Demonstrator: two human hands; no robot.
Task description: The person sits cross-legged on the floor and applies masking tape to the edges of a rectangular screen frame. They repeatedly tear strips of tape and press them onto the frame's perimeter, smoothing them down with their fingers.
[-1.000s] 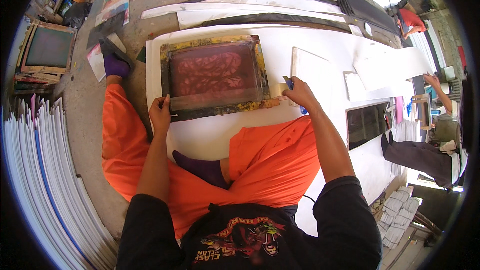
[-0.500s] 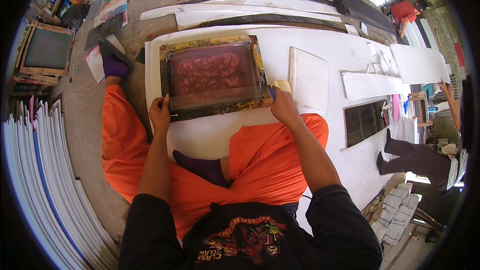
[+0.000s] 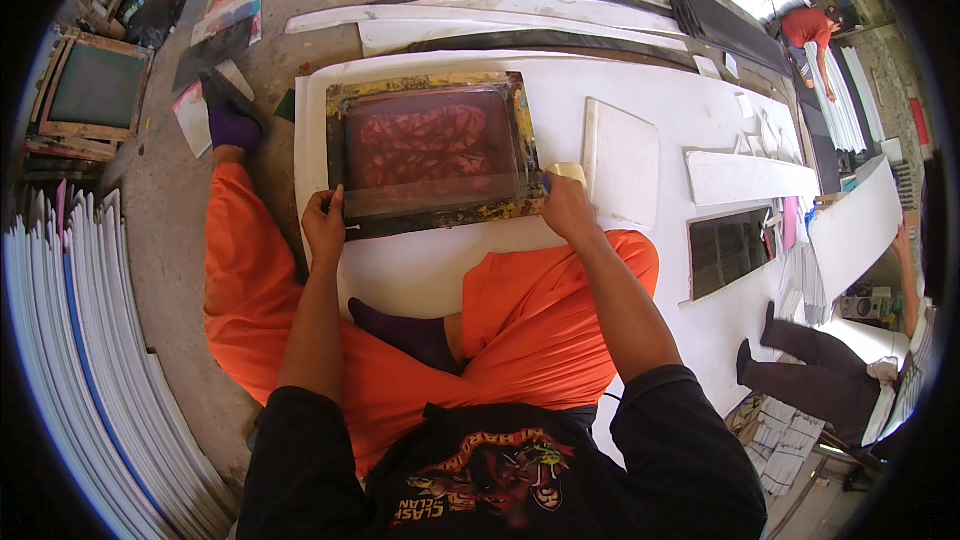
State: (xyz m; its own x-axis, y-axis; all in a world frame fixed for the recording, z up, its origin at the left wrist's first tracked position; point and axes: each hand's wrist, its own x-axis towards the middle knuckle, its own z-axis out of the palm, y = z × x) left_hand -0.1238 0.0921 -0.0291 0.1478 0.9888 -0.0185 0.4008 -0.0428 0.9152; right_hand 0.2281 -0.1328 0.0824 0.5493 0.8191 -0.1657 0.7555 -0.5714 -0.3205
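A wooden screen-printing frame [image 3: 440,225], stained yellow and black, lies flat on a white sheet [image 3: 400,265] before me. Pinkish sole-shaped patterns show on its dark red mesh [image 3: 425,145], and a translucent strip runs along the near side. Closed at the near left corner, my left hand [image 3: 324,228] pinches the frame's edge; a small white bit shows beside its fingers. At the near right corner, my right hand [image 3: 568,210] is closed around a yellowish tape roll [image 3: 570,172], with a bit of blue by the fingers. The palm hides part of the roll.
A whitish board [image 3: 621,162] lies right of the frame, and a dark rectangular panel [image 3: 732,252] farther right. Long white strips [image 3: 500,10] lie beyond. Stacked sheets [image 3: 100,340] stand at left. One person [image 3: 808,30] bends at far right; another [image 3: 820,365] handles a white sheet [image 3: 855,225].
My hands and the frame keep nearly the same relation, the whole view shifting slightly. At right, a person has tilted and lowered the white sheet. The person in red has moved into fuller view.
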